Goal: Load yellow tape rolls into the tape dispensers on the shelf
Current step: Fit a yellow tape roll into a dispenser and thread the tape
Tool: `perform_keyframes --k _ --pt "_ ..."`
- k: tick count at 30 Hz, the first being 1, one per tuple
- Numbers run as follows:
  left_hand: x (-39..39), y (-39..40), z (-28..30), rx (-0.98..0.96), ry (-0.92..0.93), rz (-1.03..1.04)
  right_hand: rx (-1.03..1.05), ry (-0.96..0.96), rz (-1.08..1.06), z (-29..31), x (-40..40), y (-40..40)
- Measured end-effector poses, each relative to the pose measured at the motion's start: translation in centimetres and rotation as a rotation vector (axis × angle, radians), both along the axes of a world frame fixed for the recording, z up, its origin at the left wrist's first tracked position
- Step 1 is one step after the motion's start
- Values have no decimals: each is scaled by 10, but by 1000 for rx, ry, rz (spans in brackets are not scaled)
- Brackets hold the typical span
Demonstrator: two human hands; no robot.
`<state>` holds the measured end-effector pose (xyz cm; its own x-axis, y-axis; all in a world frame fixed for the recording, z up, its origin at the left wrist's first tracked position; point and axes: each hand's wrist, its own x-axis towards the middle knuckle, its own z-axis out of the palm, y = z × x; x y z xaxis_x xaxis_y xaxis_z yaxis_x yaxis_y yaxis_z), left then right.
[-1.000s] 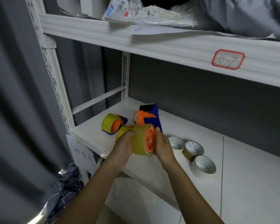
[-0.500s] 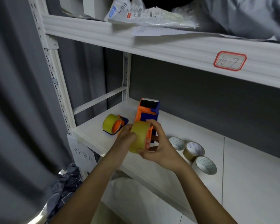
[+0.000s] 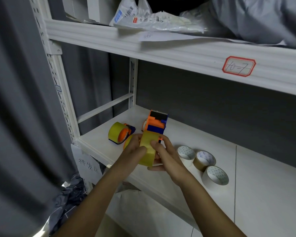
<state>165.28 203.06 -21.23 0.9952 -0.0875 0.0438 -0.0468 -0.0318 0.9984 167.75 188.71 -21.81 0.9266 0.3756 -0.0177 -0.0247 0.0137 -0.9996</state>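
Both hands are closed around one yellow tape roll [image 3: 148, 150], which is held in the air just in front of the edge of the white shelf [image 3: 186, 134]. The left hand [image 3: 135, 149] presses on the roll's left side, with the thumb lying across the yellow band. The right hand [image 3: 164, 154] holds it from the right and from below; its thumb rests on top of the band and its fingers curl under the roll. So each grip is pressed against the roll, not spread.

The roll sits on an orange and blue tape dispenser [image 3: 156, 124], whose body rises behind the hands and points away from the person. A small piece of orange plastic shows between the roll and the right hand. How deep the roll sits on the hub cannot be told, because the fingers cover it.

To the left, on the shelf, lies a second dispenser [image 3: 120, 133] on its side, already carrying a yellow roll on an orange hub. Behind the left hand a little more yellow is visible, but it is mostly hidden.

To the right of the hands three tape rolls [image 3: 202, 159] lie flat in a diagonal row, touching or almost touching; the middle one is brown, the other two pale.

On the upper shelf beam there is a red-bordered label [image 3: 238, 66] with the handwriting "10-7".
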Motion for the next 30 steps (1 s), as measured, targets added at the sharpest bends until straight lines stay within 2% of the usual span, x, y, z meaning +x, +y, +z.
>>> perform_keyframes --k 3,5,7,9,11,16,21,23,26,30 --pt "-1 1 4 8 -33 -61 -48 4 5 2 1 -3" --pt "0 3 3 10 -48 -87 -162 -122 -58 1 0 -5" --pt "2 4 -1 24 -42 -89 -288 -399 -211 1 0 -7" --pt "4 4 -3 75 -44 -102 -438 -791 -324 5 3 -14" --pt "5 1 -6 162 -68 -110 -569 -1041 -306 8 5 -17" --pt "9 -5 -14 498 -122 -48 -604 -1032 -215 9 5 -20" --pt "5 -15 -19 639 -193 -50 -634 -944 -316 8 5 -22" --pt "4 -16 -20 637 -188 -40 -594 -908 -309 10 5 -25" --pt "5 -14 -18 574 -170 -17 -588 -912 -161 13 1 -26" --pt "5 -13 -17 624 -175 -12 -607 -951 -238 9 -1 -23"
